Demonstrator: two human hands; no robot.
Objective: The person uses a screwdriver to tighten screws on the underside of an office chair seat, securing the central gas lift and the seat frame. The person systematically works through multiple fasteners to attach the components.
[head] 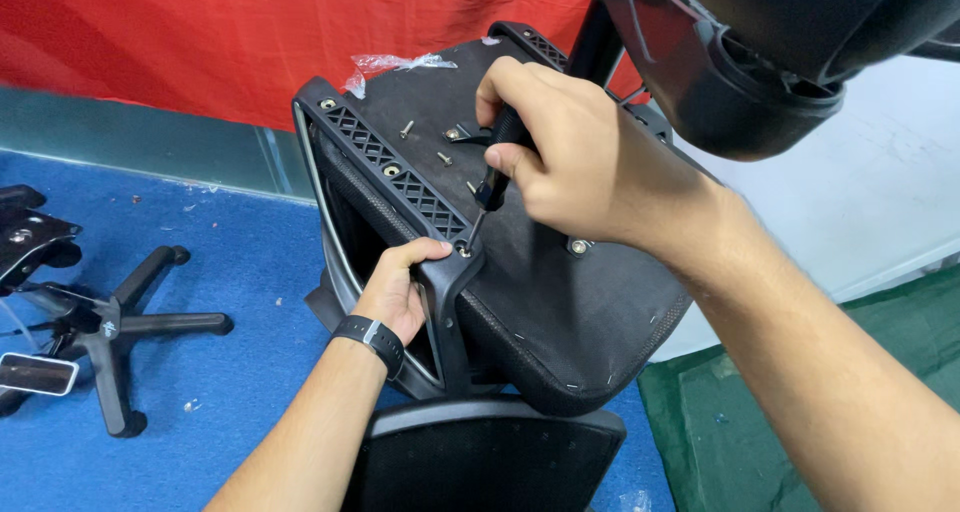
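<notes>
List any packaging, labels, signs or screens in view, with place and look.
Torn clear plastic wrap: crumpled on the upturned chair seat's far edge.
Smartwatch: on the left wrist, black band, screen hidden.
Plastic scrap: clear, on the blue floor, bottom edge.
No labels or signs.

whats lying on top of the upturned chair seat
On the seat underside lie loose screws, a small metal bracket and a clear plastic bag at the far edge. The right hand with its screwdriver covers whatever lies beneath it.
</notes>
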